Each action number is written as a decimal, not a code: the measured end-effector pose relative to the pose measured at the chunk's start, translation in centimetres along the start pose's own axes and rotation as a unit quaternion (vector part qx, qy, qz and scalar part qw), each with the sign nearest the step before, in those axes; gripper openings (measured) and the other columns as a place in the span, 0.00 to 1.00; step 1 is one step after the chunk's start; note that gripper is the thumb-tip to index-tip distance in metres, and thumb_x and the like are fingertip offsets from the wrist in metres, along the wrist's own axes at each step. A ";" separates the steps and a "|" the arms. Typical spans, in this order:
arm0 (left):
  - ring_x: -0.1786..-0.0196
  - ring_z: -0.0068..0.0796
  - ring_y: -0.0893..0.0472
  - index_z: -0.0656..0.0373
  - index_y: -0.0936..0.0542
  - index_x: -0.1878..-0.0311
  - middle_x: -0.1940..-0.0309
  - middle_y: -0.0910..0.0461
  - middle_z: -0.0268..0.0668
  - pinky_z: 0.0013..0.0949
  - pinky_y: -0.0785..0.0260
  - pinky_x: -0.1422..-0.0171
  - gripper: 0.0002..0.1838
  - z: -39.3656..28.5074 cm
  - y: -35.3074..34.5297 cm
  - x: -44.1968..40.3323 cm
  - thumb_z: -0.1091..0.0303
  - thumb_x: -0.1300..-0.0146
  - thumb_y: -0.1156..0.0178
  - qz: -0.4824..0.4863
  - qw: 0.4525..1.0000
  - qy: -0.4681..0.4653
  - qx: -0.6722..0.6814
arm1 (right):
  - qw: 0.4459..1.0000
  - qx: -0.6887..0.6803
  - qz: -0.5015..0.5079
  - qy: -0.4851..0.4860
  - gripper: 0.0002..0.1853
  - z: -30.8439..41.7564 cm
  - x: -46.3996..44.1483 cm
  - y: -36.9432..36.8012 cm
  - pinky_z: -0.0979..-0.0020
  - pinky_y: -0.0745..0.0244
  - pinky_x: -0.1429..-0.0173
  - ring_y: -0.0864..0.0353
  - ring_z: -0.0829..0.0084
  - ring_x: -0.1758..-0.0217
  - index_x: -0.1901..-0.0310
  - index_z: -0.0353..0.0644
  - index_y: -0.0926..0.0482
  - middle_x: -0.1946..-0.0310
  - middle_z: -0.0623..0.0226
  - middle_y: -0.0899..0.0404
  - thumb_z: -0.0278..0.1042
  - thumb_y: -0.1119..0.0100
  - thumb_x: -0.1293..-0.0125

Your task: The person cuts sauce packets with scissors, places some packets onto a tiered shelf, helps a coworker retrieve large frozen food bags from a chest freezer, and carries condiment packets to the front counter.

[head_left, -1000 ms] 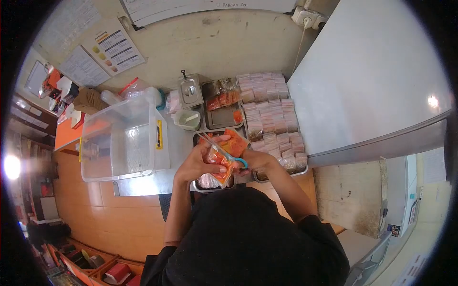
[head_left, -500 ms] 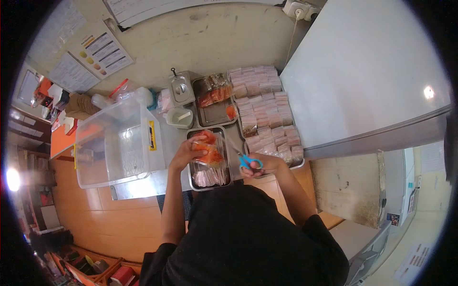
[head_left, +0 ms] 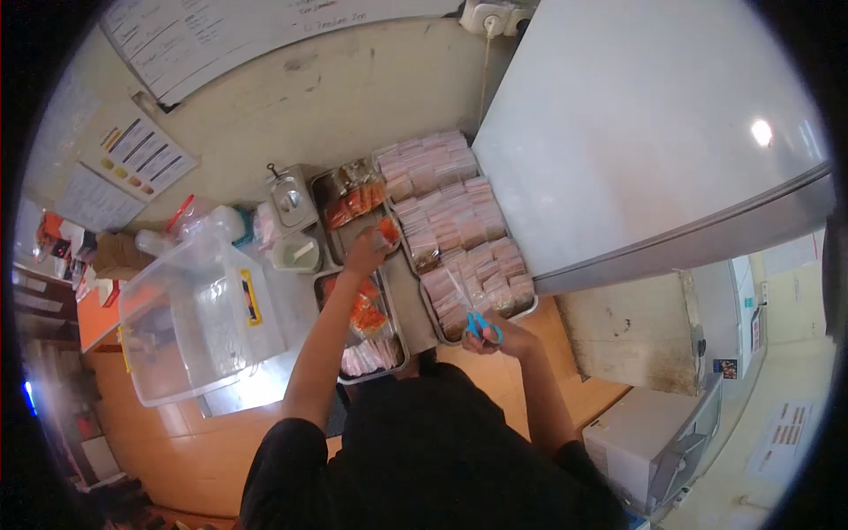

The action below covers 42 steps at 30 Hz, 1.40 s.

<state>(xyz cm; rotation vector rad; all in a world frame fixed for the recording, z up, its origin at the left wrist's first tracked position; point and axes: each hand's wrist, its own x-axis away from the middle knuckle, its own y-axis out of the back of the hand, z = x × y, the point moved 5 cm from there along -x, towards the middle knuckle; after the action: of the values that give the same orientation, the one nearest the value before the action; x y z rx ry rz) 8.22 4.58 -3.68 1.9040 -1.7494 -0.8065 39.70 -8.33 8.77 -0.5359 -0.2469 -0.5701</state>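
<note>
My left hand (head_left: 364,254) reaches over the near right corner of the back metal tray (head_left: 346,237). Its fingers close on a small clear packet with orange-red contents (head_left: 389,231). In my right hand (head_left: 502,339) are blue-handled scissors (head_left: 459,293), held near the front of the trays with the blades pointing up and away from me. Between my arms lies the front metal tray (head_left: 408,346). More orange-red packets (head_left: 366,314) lie in it, above a row of pale pink packets (head_left: 369,356). My left forearm hides part of that tray.
Stacks of pale pink packets (head_left: 450,212) fill the right side of the table. A clear plastic bin (head_left: 177,327) stands at left. A white tub (head_left: 299,254) and a lidded steel container (head_left: 290,201) sit behind. A large white panel (head_left: 645,132) rises at right.
My left hand has moved from the front tray to the back tray, leaving orange-red packets behind in the front one. My right hand still holds the scissors. The camera view has shifted.
</note>
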 end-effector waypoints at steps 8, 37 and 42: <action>0.55 0.61 0.16 0.59 0.24 0.49 0.60 0.15 0.53 0.56 0.24 0.50 0.15 7.5 -8.9 -7.0 0.63 0.35 0.39 0.010 0.996 0.079 0.040 | 0.996 -0.056 -0.072 0.010 0.38 -3.8 6.2 0.8 0.79 0.52 0.74 0.41 0.84 0.76 0.75 0.47 0.27 0.75 0.76 0.35 0.82 0.37 0.49; 0.66 0.34 0.16 0.57 0.27 0.36 0.62 0.16 0.37 0.33 0.22 0.59 0.19 8.9 -0.6 -1.9 0.71 0.29 0.43 -0.081 0.929 0.098 0.348 | 0.997 -0.014 -0.069 0.016 0.40 -3.4 5.7 -0.2 0.77 0.54 0.72 0.44 0.82 0.75 0.75 0.47 0.29 0.76 0.75 0.37 0.86 0.41 0.49; 0.61 0.26 0.17 0.51 0.46 0.22 0.56 0.18 0.38 0.27 0.23 0.59 0.36 -3.3 5.6 4.6 0.74 0.29 0.41 -0.024 0.803 0.203 0.560 | 0.995 0.103 -0.008 -0.015 0.41 -3.1 2.8 0.5 0.76 0.51 0.71 0.39 0.82 0.74 0.75 0.45 0.28 0.75 0.74 0.32 0.85 0.44 0.46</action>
<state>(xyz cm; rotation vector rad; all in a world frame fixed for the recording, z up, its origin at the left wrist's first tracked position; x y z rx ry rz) 6.40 -0.82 1.89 2.4893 -2.0323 0.8467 42.47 -10.93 7.01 -0.3435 -0.3356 -0.5447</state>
